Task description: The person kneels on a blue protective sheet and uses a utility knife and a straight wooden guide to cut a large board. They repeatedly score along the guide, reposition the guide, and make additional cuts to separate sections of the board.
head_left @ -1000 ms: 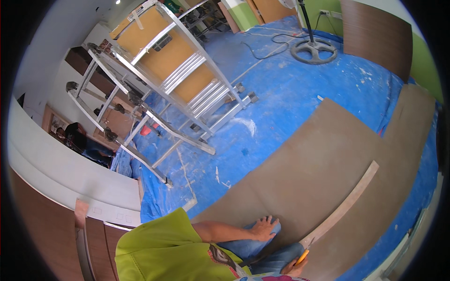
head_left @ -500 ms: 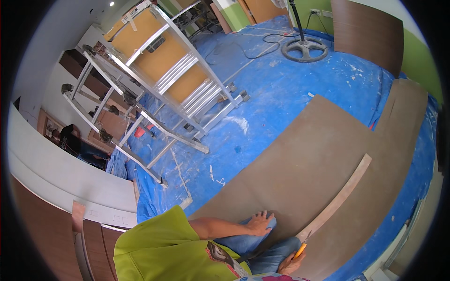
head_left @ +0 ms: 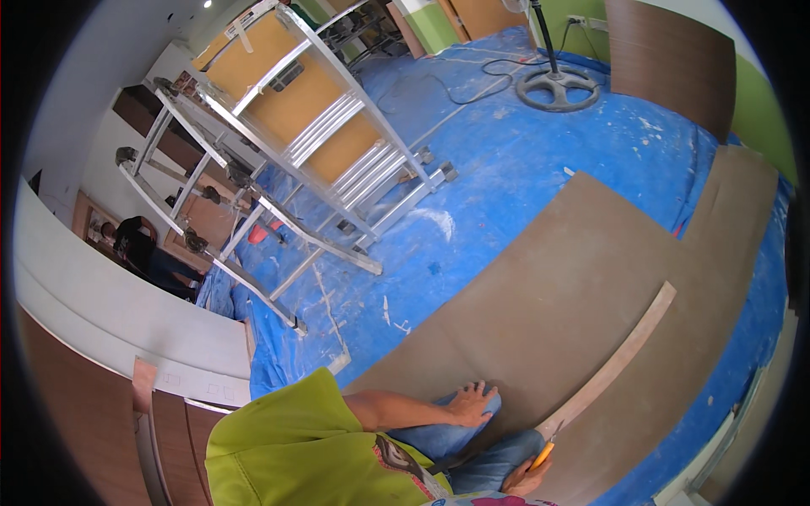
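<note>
My left hand (head_left: 472, 405) rests on my bent left knee with its fingers spread and nothing in them. Low in the picture, beside my right knee, my right hand (head_left: 525, 481) is closed round a utility knife (head_left: 542, 455) with a yellow-orange handle. Its thin dark blade points up, close to the near end of a long, narrow, pale wooden strip (head_left: 616, 363). That strip lies on a large brown sheet (head_left: 548, 287) spread over the floor under and in front of me. My knee hides part of the strip's near end.
Blue plastic sheeting (head_left: 481, 202) covers the floor. A folding aluminium ladder (head_left: 354, 160) and a metal frame (head_left: 278, 253) stand ahead on the left. A round black stand base (head_left: 557, 90) with cables sits far off. A brown panel (head_left: 671, 67) leans on the green wall. Another person (head_left: 148, 253) is at far left.
The whole view has shifted slightly. Both hands keep their places, and the strip and sheet lie as before. At the far left the other person appears more upright.
</note>
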Demonstrator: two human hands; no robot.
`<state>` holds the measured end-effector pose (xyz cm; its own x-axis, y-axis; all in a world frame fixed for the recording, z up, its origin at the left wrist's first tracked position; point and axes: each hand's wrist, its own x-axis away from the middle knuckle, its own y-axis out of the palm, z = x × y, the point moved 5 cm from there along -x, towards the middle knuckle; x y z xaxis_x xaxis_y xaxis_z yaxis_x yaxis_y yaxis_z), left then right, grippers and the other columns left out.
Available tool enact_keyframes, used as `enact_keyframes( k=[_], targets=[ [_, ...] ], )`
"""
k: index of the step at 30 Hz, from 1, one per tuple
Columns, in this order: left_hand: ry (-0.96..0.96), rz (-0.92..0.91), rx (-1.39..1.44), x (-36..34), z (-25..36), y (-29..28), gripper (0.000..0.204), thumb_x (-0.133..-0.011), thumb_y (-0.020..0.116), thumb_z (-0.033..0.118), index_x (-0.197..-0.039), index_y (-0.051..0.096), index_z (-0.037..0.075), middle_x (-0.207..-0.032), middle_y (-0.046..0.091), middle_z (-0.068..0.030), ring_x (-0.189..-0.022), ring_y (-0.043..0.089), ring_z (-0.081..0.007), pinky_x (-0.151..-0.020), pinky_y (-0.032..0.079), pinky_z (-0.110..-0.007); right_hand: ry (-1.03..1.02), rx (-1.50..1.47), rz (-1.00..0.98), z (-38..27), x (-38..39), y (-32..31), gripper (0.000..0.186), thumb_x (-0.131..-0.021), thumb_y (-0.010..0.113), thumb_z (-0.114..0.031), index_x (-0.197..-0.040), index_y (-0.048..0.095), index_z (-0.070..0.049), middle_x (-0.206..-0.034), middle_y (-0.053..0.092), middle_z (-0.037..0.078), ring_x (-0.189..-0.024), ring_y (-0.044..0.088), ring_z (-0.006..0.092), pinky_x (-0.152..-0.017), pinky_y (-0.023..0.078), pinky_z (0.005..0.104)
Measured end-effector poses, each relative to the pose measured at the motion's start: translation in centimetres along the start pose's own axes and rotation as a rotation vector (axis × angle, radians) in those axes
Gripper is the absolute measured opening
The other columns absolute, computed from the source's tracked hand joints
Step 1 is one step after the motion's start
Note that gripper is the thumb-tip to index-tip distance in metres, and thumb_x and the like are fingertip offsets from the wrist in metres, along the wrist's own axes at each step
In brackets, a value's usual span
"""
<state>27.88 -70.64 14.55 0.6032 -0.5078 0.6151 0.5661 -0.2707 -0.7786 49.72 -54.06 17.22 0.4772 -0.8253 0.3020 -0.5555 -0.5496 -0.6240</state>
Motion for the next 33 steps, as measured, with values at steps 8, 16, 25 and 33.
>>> enact_keyframes(
  k=[8, 16, 25, 33],
  targets=[
    [0.000, -0.016, 0.000, 0.16, 0.11, -0.70, 0.077, -0.094, 0.060, 0.045, -0.156, 0.032, 0.008, -0.149, 0.038, -0.0314, -0.127, 0.048, -0.0498, -0.096, 0.045, -0.063, -0.012, 0.000, 0.008, 0.22, -0.10, 0.34, 0.044, -0.097, 0.057, -0.013, -0.139, 0.049, -0.006, -0.111, 0.066, 0.027, -0.096, 0.064, 0.0455, -0.085, 0.050, 0.0481],
    [0.013, -0.011, 0.013, -0.15, 0.07, -0.51, 0.077, -0.094, 0.061, 0.044, -0.156, 0.032, 0.008, -0.149, 0.037, -0.0322, -0.127, 0.048, -0.0498, -0.097, 0.045, -0.064, 0.014, 0.024, 0.014, 0.53, -0.22, 0.45, 0.044, -0.096, 0.058, -0.014, -0.139, 0.049, -0.007, -0.108, 0.066, 0.027, -0.093, 0.064, 0.0458, -0.083, 0.050, 0.0485],
    [0.008, 0.000, 0.004, -0.20, 0.00, -0.25, 0.077, -0.093, 0.061, 0.044, -0.156, 0.032, 0.008, -0.148, 0.037, -0.0317, -0.127, 0.048, -0.0495, -0.097, 0.045, -0.063, -0.019, 0.017, 0.029, -0.11, -0.16, 0.19, 0.043, -0.096, 0.057, -0.013, -0.138, 0.050, -0.006, -0.109, 0.065, 0.026, -0.095, 0.064, 0.0446, -0.083, 0.050, 0.0475],
    [0.009, -0.005, 0.006, -0.13, 0.18, -0.72, 0.078, -0.093, 0.062, 0.044, -0.155, 0.033, 0.007, -0.147, 0.039, -0.0311, -0.127, 0.048, -0.0489, -0.097, 0.045, -0.061, -0.029, -0.010, 0.020, -0.11, -0.14, 0.10, 0.043, -0.096, 0.056, -0.011, -0.138, 0.050, -0.005, -0.111, 0.065, 0.027, -0.098, 0.064, 0.0450, -0.087, 0.050, 0.0471]
  ],
)
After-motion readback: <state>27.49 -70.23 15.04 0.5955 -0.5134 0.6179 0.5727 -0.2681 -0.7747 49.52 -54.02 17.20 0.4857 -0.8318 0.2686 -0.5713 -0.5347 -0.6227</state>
